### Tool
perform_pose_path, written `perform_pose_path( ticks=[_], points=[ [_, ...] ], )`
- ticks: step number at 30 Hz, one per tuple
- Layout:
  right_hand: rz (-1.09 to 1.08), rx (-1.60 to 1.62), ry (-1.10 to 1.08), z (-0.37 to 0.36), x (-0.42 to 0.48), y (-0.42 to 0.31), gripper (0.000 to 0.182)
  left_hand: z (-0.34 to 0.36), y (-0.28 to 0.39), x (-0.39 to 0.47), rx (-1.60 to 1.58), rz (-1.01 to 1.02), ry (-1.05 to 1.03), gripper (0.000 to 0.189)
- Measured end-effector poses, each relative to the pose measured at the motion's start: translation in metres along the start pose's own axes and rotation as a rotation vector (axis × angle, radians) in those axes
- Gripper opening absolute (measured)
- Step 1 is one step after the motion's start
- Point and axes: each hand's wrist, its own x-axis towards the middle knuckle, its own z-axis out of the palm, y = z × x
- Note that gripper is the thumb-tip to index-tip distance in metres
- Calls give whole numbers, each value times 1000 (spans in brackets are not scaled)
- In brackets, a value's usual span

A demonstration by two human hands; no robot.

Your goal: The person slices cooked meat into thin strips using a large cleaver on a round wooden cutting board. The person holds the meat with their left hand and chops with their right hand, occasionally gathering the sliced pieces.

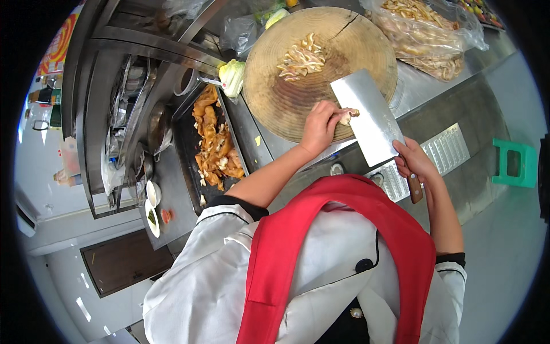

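My left hand (320, 127) grips a small piece of meat (347, 116) at the near edge of a round wooden chopping block (275, 103). In my right hand (414, 161) is a broad steel cleaver (365, 116) with a riveted wooden handle; its blade lies beside the meat, over the block's near right part. A small heap of pale sliced meat strips (303, 59) rests on the block, beyond my left hand. The lower side of the meat piece is hidden by my fingers.
Left of the block is a dark tray (234, 142) of browned meat pieces, with a cabbage (232, 77) near its far corner. Plastic bags of sliced meat (423, 34) lie at the back right. A metal shelf rack (159, 45) stands left; a green stool (514, 162) is on the floor right.
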Motion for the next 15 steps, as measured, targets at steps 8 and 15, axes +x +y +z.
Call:
perform_pose_path(
  ticks=[8,15],
  points=[
    [27,19,0,-1,-2,1,19,0,-6,-1,39,-4,-45,10],
    [46,4,-39,-1,-21,-4,20,1,-5,-4,27,12,-3,10]
  ],
)
